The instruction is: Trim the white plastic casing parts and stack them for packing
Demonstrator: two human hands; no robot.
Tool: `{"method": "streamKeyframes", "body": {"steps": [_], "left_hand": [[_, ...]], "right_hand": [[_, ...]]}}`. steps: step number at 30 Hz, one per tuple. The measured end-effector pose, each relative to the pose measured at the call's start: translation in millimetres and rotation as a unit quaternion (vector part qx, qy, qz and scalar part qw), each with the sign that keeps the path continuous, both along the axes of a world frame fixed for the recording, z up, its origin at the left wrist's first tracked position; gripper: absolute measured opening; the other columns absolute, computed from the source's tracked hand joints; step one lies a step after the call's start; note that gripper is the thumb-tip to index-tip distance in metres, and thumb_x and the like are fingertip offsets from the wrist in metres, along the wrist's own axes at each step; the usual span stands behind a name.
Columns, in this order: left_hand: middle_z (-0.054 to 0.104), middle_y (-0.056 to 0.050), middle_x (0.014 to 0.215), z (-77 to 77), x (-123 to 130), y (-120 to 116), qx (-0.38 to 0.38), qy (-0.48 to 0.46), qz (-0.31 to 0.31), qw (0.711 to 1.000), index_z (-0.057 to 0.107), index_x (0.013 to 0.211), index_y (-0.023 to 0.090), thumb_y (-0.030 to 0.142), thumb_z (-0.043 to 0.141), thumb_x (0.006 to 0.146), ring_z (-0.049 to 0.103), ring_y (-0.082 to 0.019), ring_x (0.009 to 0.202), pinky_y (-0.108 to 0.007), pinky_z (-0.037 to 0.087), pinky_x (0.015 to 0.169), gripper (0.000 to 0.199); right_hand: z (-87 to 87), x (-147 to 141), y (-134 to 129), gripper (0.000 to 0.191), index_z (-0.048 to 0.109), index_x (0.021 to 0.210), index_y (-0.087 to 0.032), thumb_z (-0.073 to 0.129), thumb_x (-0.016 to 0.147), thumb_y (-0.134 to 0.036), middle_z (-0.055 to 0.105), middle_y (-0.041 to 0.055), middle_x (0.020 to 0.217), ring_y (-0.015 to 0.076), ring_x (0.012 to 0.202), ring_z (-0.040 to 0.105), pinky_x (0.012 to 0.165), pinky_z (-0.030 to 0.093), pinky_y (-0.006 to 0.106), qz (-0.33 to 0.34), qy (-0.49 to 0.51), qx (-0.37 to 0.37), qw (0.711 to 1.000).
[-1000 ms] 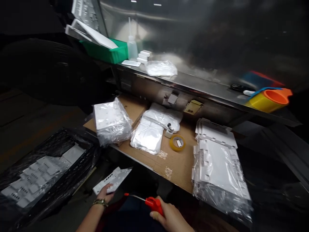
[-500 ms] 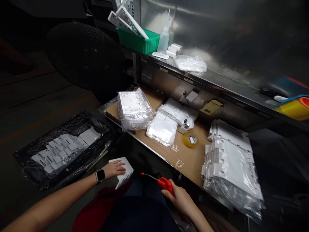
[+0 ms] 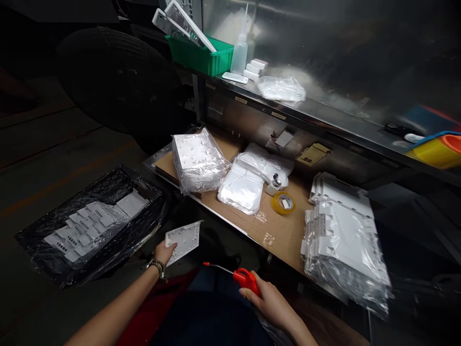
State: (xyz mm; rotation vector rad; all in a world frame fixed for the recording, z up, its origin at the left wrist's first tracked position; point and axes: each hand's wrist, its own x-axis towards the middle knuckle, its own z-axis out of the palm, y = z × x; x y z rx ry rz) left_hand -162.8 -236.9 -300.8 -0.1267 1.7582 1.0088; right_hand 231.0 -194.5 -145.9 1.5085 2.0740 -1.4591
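Note:
My left hand grips a white plastic panel by its near left edge, thumb on top. The panel is tilted, and the face turned up to me has small raised posts and holes. In my right hand is a red air blow gun, its thin metal nozzle with a red tip pointing left toward the panel. Tip and panel are apart. To the left stands a black crate lined with clear plastic, holding several white panels in overlapping rows.
On the cardboard-covered bench lie a bagged panel stack, clear plastic bags, a tape roll, a small pump bottle and more bagged panels. A shelf above carries a green bin and a squeeze bottle.
My left hand has turned the panel over, from its smooth side to the side with posts, and the wrist has rolled. The blow gun has shifted slightly left.

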Motion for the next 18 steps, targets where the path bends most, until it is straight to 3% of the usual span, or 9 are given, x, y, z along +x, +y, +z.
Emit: {"method": "streamKeyframes", "body": {"steps": [3,8,10,18], "left_hand": [[0.066,-0.01,0.124,-6.4,11.2,6.2,-0.027,-0.035,0.072,0.996,0.062,0.126,0.016,0.034,0.068,0.096,0.068,-0.024,0.102,-0.043,0.061,0.085,0.035],[0.067,-0.01,0.121,-9.2,39.7,7.3,0.006,-0.108,0.146,0.983,0.063,0.125,0.016,0.034,0.067,0.096,0.069,-0.023,0.1,-0.042,0.062,0.083,0.034],[0.068,-0.01,0.121,-11.6,50.7,10.2,0.014,-0.123,0.169,0.978,0.063,0.124,0.016,0.034,0.067,0.096,0.069,-0.023,0.099,-0.041,0.062,0.082,0.033],[0.067,-0.008,0.115,-10.4,61.0,26.1,0.004,-0.12,0.193,0.974,0.062,0.122,0.016,0.033,0.066,0.097,0.068,-0.019,0.089,-0.035,0.061,0.074,0.03]], "right_hand": [[0.7,0.3,-3.4,0.036,0.061,0.113,-0.027,0.055,0.094,-0.058,0.075,0.0039,0.09,0.026,0.083,0.069,0.067,0.037,0.027,-0.003,-0.013,0.008,1.0],[0.8,5.9,-7.9,0.034,0.062,0.11,-0.028,0.055,0.095,-0.058,0.075,0.0019,0.091,0.0241,0.082,0.07,0.068,0.039,0.026,-0.029,0.032,-0.009,0.999],[-0.4,10.1,-9.0,0.036,0.062,0.113,-0.028,0.054,0.095,-0.058,0.075,0.0033,0.09,0.026,0.085,0.071,0.069,0.039,0.027,-0.046,0.001,0.016,0.999],[4.0,22.9,-15.4,0.043,0.063,0.12,-0.027,0.056,0.094,-0.06,0.077,0.0068,0.099,0.03,0.093,0.072,0.07,0.039,0.028,-0.065,-0.039,0.045,0.996]]}}
